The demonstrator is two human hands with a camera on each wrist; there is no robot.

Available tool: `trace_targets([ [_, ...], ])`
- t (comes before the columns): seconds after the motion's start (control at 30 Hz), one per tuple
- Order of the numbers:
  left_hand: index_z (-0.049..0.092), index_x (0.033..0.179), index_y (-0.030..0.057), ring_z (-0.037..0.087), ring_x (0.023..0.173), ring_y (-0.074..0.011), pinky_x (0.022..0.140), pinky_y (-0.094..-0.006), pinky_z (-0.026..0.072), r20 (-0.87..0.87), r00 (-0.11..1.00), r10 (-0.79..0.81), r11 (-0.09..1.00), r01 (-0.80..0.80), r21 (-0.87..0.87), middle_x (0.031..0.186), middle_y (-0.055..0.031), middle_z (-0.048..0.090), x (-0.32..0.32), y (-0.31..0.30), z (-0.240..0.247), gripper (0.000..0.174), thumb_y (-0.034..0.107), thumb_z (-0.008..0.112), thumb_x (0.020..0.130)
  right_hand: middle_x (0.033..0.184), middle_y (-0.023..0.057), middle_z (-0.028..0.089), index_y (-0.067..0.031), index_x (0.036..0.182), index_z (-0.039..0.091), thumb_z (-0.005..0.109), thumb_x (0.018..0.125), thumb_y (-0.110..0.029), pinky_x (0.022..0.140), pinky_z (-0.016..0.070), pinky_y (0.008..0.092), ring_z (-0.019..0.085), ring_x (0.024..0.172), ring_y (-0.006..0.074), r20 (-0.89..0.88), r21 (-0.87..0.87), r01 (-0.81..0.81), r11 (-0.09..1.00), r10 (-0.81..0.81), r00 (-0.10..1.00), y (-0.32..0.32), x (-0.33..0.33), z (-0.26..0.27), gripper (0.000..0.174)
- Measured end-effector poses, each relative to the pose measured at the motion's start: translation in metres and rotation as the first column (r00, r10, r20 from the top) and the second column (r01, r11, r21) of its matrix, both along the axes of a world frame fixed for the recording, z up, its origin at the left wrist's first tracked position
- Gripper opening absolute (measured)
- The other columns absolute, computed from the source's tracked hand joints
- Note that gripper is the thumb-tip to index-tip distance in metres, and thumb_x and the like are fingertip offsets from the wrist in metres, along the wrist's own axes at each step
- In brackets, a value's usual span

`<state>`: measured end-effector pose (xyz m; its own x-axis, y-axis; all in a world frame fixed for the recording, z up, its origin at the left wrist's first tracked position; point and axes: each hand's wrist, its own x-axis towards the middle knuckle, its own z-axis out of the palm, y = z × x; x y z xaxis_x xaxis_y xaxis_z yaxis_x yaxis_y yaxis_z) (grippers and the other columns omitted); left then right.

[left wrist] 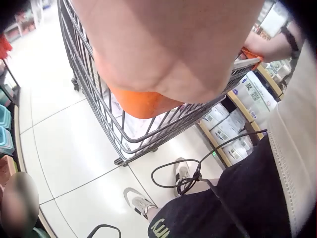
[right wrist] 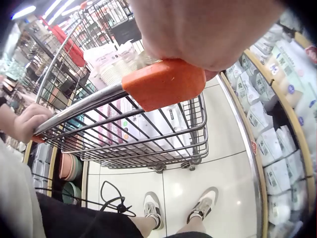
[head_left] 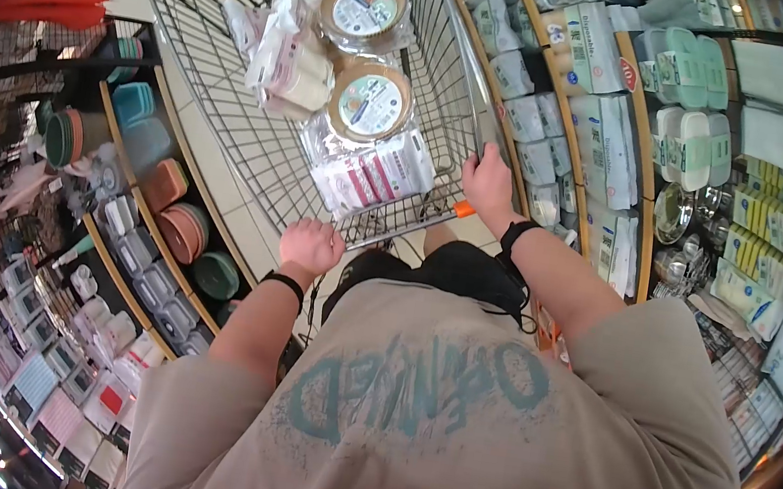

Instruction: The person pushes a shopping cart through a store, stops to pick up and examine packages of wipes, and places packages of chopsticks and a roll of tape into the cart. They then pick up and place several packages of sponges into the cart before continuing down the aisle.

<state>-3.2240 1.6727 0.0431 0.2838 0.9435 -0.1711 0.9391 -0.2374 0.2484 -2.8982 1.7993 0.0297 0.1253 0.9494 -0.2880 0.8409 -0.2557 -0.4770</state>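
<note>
A wire shopping cart [head_left: 403, 233] stands in front of the person. The left hand [head_left: 313, 246] curls round the left end of its handle, over an orange corner piece [left wrist: 143, 104]. At the other end, the right hand [head_left: 489, 180] grips the cart by the right orange corner [right wrist: 163, 84]. Inside lie two wrapped packs of round brown-rimmed plates [head_left: 371, 104], wrapped stacks of pale cups [head_left: 294, 71], and white and pink packs [head_left: 376, 177] nearest the handle. The fingers of each hand are mostly hidden in its own wrist view.
Shelves with packaged disposable goods [head_left: 601, 144] run close along the cart's right side. On the left are shelves of plastic bowls and boxes [head_left: 181, 230]. Tiled floor [left wrist: 69, 148] lies around the cart, with the person's shoes [right wrist: 203, 204] behind it. A dark cable loop [left wrist: 176, 173] hangs near the legs.
</note>
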Motion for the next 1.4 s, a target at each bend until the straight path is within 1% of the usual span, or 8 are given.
trace_targets([
  [0.33, 0.064, 0.065, 0.0106, 0.063, 0.067, -0.0296, 0.063, -0.0433, 0.0507, -0.008, 1.0, 0.007, 0.998, -0.007, -0.062, 0.068, -0.0091, 0.064, -0.012, -0.003, -0.002, 0.024, 0.029, 0.059, 0.079, 0.084, 0.0275, 0.065, -0.0027, 0.103, 0.047, 0.055, 0.092, -0.02, 0.069, 0.0497, 0.0578, 0.063, 0.079, 0.048, -0.004, -0.063, 0.041, 0.997, -0.041, 0.999, -0.009, -0.009, -0.004, 0.022],
  [0.4, 0.061, 0.063, 0.0115, 0.063, 0.065, -0.0288, 0.061, -0.043, 0.0489, 0.008, 1.0, -0.017, 1.0, 0.017, -0.002, 0.066, -0.0086, 0.063, -0.017, -0.006, 0.0, 0.021, 0.028, 0.06, 0.077, 0.082, 0.0263, 0.063, -0.0026, 0.103, 0.047, 0.054, 0.091, -0.016, 0.068, 0.0498, 0.0571, 0.062, 0.076, 0.0479, -0.025, 0.026, 0.033, 0.999, -0.033, 0.999, -0.015, -0.015, -0.004, 0.02],
  [0.57, 0.063, 0.065, 0.0117, 0.064, 0.067, -0.0282, 0.063, -0.0426, 0.0482, -0.049, 0.996, -0.08, 0.997, 0.08, -0.009, 0.068, -0.0075, 0.066, -0.033, -0.01, -0.001, 0.021, 0.027, 0.059, 0.079, 0.088, 0.022, 0.064, -0.0031, 0.102, 0.048, 0.056, 0.088, -0.014, 0.071, 0.0514, 0.0539, 0.064, 0.077, 0.0434, -0.084, 0.032, 0.047, 0.998, -0.044, 0.995, -0.028, -0.025, -0.011, 0.019],
  [0.77, 0.063, 0.064, 0.011, 0.064, 0.069, -0.0276, 0.064, -0.0427, 0.0486, -0.065, 0.993, -0.101, 0.995, 0.1, -0.031, 0.069, -0.0078, 0.066, -0.051, -0.011, -0.004, 0.023, 0.026, 0.058, 0.08, 0.084, 0.0251, 0.063, -0.0018, 0.099, 0.047, 0.056, 0.088, -0.013, 0.07, 0.0504, 0.0535, 0.063, 0.079, 0.0454, -0.162, 0.118, 0.074, 0.99, -0.054, 0.985, -0.044, -0.04, -0.012, 0.018],
  [0.87, 0.063, 0.062, 0.0107, 0.064, 0.07, -0.0276, 0.064, -0.043, 0.0487, -0.061, 0.991, -0.116, 0.993, 0.115, -0.022, 0.069, -0.0079, 0.066, -0.057, -0.017, -0.006, 0.025, 0.026, 0.056, 0.081, 0.091, 0.0239, 0.064, -0.0014, 0.102, 0.049, 0.055, 0.087, -0.015, 0.074, 0.052, 0.0525, 0.064, 0.084, 0.0431, -0.119, 0.071, 0.093, 0.993, -0.084, 0.989, -0.048, -0.046, -0.01, 0.021],
  [1.13, 0.065, 0.068, 0.0075, 0.065, 0.077, -0.0319, 0.071, -0.0471, 0.0502, -0.028, 0.994, -0.107, 0.994, 0.105, -0.037, 0.075, -0.0123, 0.069, -0.052, -0.018, -0.003, 0.033, 0.028, 0.051, 0.088, 0.087, 0.0212, 0.067, -0.0028, 0.102, 0.05, 0.057, 0.086, -0.018, 0.07, 0.0528, 0.0526, 0.065, 0.079, 0.0424, -0.024, 0.073, 0.127, 0.989, -0.126, 0.992, -0.047, -0.046, 0.003, 0.023],
  [1.23, 0.065, 0.063, 0.0074, 0.064, 0.068, -0.0311, 0.062, -0.0452, 0.0511, -0.02, 0.986, -0.164, 0.983, 0.165, 0.081, 0.069, -0.0117, 0.067, -0.05, -0.019, -0.007, 0.031, 0.026, 0.053, 0.085, 0.087, 0.0204, 0.068, -0.0032, 0.101, 0.051, 0.057, 0.086, -0.02, 0.069, 0.0528, 0.0524, 0.066, 0.079, 0.0413, -0.002, 0.102, 0.157, 0.982, -0.158, 0.988, -0.048, -0.049, 0.014, 0.023],
  [1.4, 0.069, 0.067, 0.0064, 0.066, 0.073, -0.0338, 0.066, -0.0478, 0.0522, -0.087, 0.989, -0.117, 0.992, 0.12, 0.027, 0.073, -0.0141, 0.069, -0.046, -0.02, -0.008, 0.037, 0.029, 0.049, 0.089, 0.087, 0.0189, 0.068, -0.0043, 0.096, 0.056, 0.06, 0.084, -0.029, 0.069, 0.0536, 0.0513, 0.067, 0.078, 0.0402, 0.094, 0.193, 0.14, 0.971, -0.16, 0.983, -0.05, -0.05, 0.021, 0.028],
])
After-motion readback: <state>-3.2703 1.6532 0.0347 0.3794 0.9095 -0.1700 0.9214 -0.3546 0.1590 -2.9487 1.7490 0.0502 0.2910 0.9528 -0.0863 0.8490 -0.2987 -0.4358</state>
